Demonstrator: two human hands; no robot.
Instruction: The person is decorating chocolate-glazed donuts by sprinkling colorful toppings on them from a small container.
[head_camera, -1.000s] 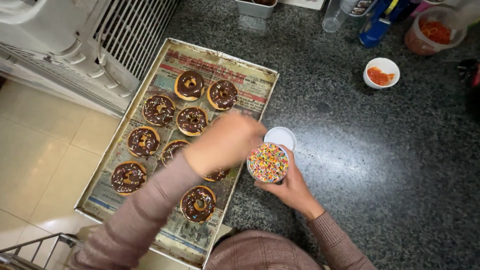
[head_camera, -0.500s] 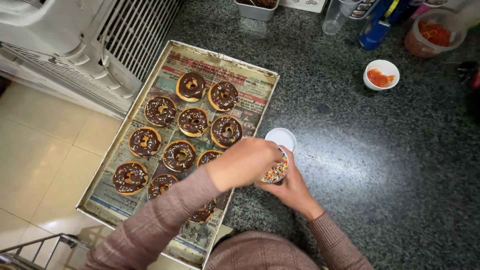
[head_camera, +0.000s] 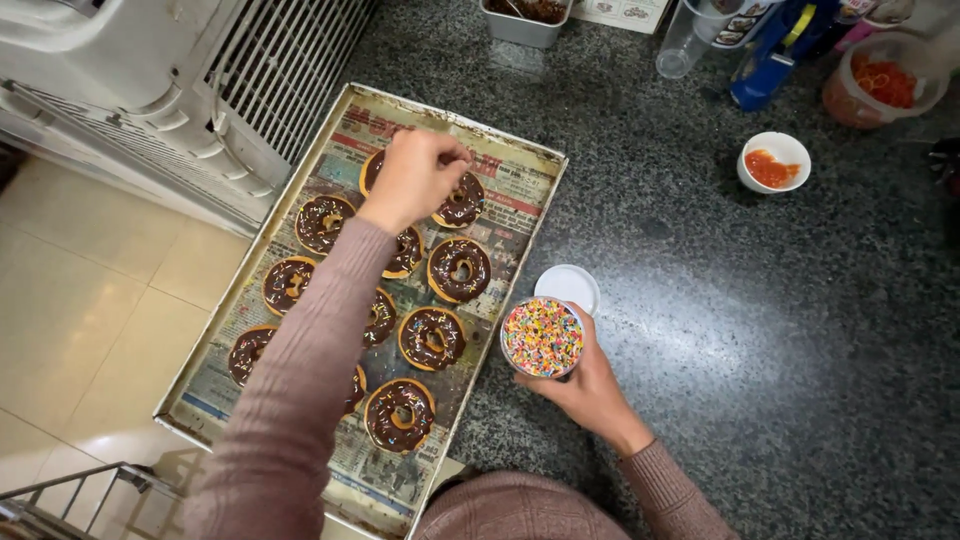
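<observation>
Head view looks straight down on a dark speckled tabletop (head_camera: 760, 330) with a metal baking tray (head_camera: 232, 330) lined with newsprint lying at its left edge, long axis running from the near-left corner toward the far side. Chocolate-glazed doughnuts (head_camera: 459, 268) lie flat on the tray in loose rows, rings facing up.

The left hand (head_camera: 418, 176) hovers over the far end of the tray, above the doughnuts nearest the far edge, fingers pinched shut; whether anything sits between the fingertips cannot be made out. The right hand (head_camera: 590, 385) is wrapped around a round tub of coloured sprinkles (head_camera: 542, 337), held upright just off the tray's right edge with its mouth facing up. A white lid (head_camera: 570, 287) lies flat on the tabletop, touching the tub's far side.

As a judgement: the sleeve of the left arm passes low over several glazed doughnuts and could smear their icing if it dips. The open tub, gripped only from the near side, could tip and scatter sprinkles over the tabletop if the wrist rolls.

A small white bowl (head_camera: 773, 160) of orange bits stands well apart toward the far right corner.
</observation>
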